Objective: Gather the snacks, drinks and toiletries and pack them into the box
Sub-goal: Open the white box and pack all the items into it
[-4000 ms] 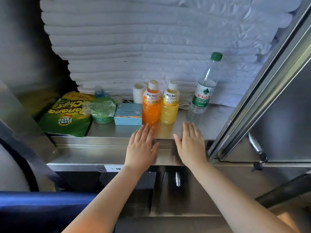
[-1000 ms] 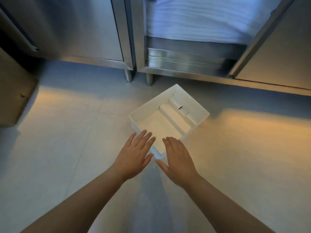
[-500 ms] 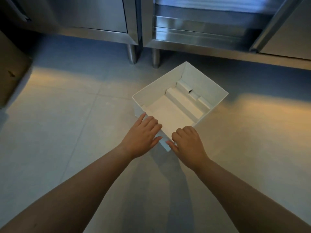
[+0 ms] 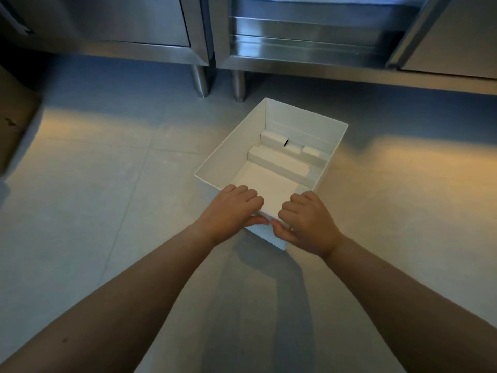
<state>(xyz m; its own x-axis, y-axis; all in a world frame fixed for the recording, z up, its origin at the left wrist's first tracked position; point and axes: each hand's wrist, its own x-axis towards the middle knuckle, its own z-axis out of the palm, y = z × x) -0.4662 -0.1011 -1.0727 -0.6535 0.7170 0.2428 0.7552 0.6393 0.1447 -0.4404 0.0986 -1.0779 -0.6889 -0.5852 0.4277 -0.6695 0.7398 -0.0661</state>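
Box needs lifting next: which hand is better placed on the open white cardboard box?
Left, marginally: left hand grips the white cardboard box nearer its near wall's middle; right hand grips at the corner. Both together seems safer.

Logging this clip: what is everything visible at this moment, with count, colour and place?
box: one, white, open, on the floor before the cabinets
insert: one, white, stepped, inside the box at its far end
cabinets: at least two, steel, along the top
legs: two, steel, under the cabinets, behind the box
carton: one, brown, left edge, cut off
floor: grey tiles
left hand: grips the box's near corner, fingers over the rim
right hand: grips the same corner, fingers over the rim
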